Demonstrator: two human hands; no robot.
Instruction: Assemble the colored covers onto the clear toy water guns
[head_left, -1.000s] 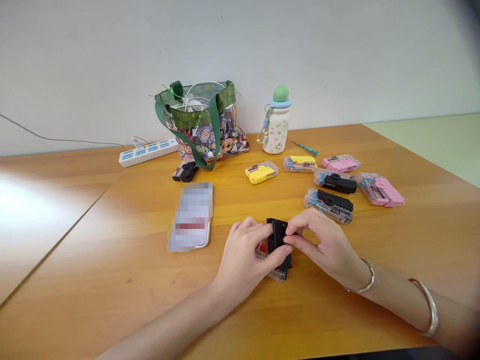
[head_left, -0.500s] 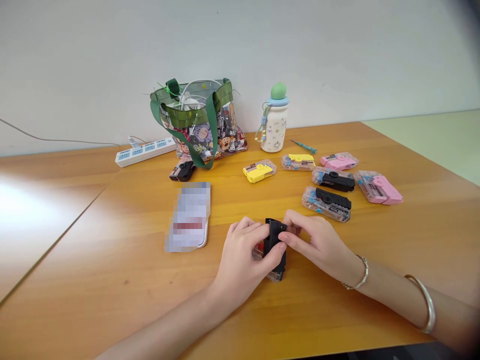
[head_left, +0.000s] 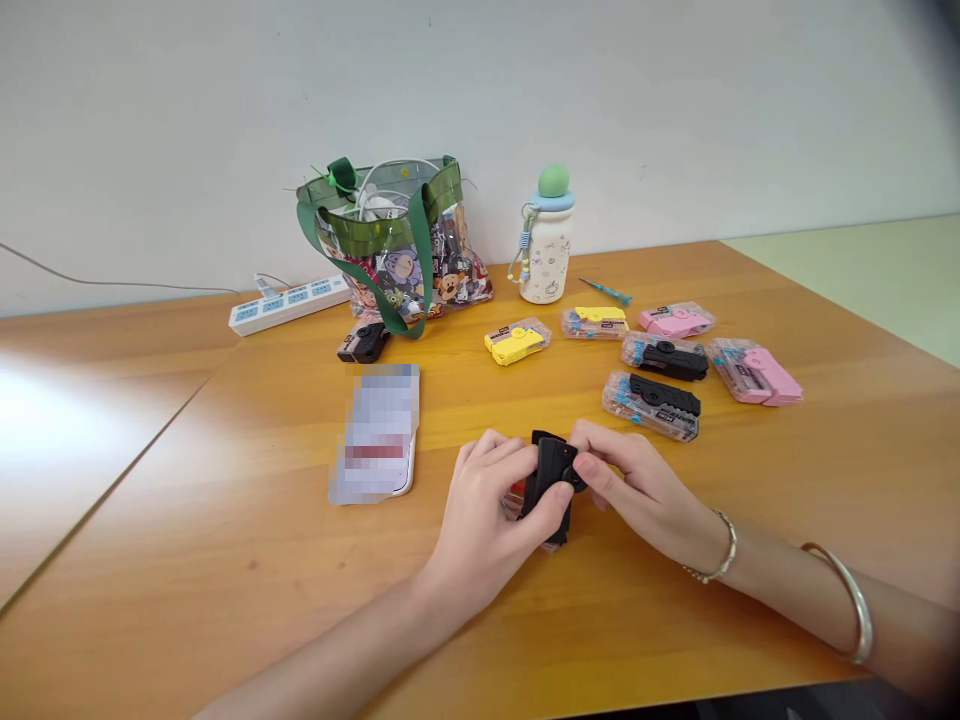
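My left hand (head_left: 487, 505) is closed round a small toy water gun (head_left: 553, 475), black with clear and red parts, held tilted just above the table. Its thumb presses the near side while the index finger curls over the far side. At the gun's right edge, my right hand (head_left: 637, 480) pinches a small round black piece (head_left: 576, 479) between thumb and fingers. Part of that piece is hidden by the fingertips. Beyond my hands lie two black-and-clear water guns (head_left: 652, 405), two with pink grips (head_left: 772, 375) and two with yellow ones (head_left: 517, 342).
A phone (head_left: 379, 430) lies left of my hands, with another black gun (head_left: 364, 342) behind it. Along the wall stand a power strip (head_left: 289, 305), a clear bag with green straps (head_left: 397, 250) and a white bottle (head_left: 547, 255). A small teal screwdriver (head_left: 611, 292) lies beside the bottle.
My right hand has shifted slightly right, and a round black piece now shows at its fingertips. The water gun has turned a little in my left hand.
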